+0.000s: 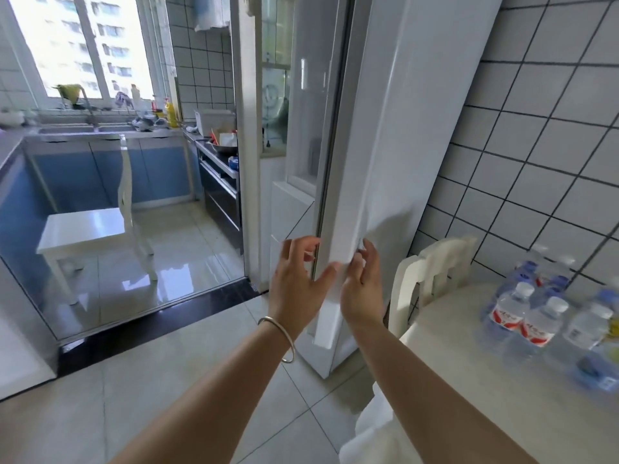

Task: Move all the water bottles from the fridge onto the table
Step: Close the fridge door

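We note the white fridge [385, 155] standing upright beside the table [502, 390]. The water bottles [536, 316] stand grouped on that table by the tiled wall. At the fridge's front edge, our left hand [296, 283] and right hand [363, 289] rest spread-fingered, gripping nothing.

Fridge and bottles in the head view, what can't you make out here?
- Fridge interior: hidden by its door edge, head view; any bottles left inside unseen.
- Water bottles on the table: cut off by the right edge and blurred; count uncertain.
- Left hand, right hand: fingertips behind the door edge.
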Available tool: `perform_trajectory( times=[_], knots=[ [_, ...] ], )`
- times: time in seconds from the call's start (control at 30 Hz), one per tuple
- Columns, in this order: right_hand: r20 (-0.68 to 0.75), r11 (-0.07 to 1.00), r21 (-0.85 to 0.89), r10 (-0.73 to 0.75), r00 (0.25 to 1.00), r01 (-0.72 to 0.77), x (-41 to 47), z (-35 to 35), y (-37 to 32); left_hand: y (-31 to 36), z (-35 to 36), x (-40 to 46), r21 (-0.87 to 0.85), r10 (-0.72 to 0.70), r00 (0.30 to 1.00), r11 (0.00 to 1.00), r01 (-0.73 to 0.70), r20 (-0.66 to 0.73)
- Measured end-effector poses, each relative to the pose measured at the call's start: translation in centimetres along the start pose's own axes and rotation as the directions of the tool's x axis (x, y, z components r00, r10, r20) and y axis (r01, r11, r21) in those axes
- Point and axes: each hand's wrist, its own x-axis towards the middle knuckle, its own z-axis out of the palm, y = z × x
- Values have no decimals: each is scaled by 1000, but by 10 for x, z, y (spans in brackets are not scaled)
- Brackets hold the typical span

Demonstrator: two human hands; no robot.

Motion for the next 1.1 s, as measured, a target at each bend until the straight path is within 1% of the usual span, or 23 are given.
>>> perform_trajectory(
  times=[0.1, 0.2, 0.27, 0.37, 0.53, 0.6, 0.73, 0.8, 0.9, 1.03, 1.1],
  knots=[
    [-62, 1000, 0, -5, 998, 5, 0, 20, -1, -14, -5, 7, -36, 26, 995, 999, -23, 91],
    [-99, 998, -55, -21, 995, 16, 1, 44, -4, -28, -16, 18, -69, 41, 992, 997, -33, 121],
    [-103, 996, -90, -26, 994, 17, 2, 61, -7, -38, -27, 27, -84, 38, 993, 996, -28, 112],
    [-82, 996, -82, -31, 996, 24, 4, 88, -13, -56, -43, 43, -93, 25, 996, 996, -17, 91],
    [-58, 995, -89, -54, 997, 48, 14, 131, -21, -85, -64, 69, -45, -3, 999, 999, 4, 41],
    [-44, 990, -120, -73, 996, 67, 21, 146, -25, -98, -71, 82, -48, -23, 1000, 999, 24, 17],
    [-23, 967, -197, -167, 986, 159, 45, 174, -33, -124, -84, 111, -20, -52, 998, 998, 51, -31],
    [-15, 953, -247, -182, 983, 173, 63, 187, -34, -139, -89, 127, -8, -68, 996, 998, 68, -53],
    [-6, 906, -349, -259, 966, 240, 94, 205, -34, -164, -95, 154, -33, -130, 988, 991, 127, -82],
    [60, 778, -516, -386, 921, 359, 142, 231, -29, -198, -96, 198, -72, -175, 978, 983, 168, -117],
    [76, 690, -583, -479, 874, 429, 169, 243, -24, -219, -96, 224, -86, -180, 974, 982, 169, -138]
  ],
)
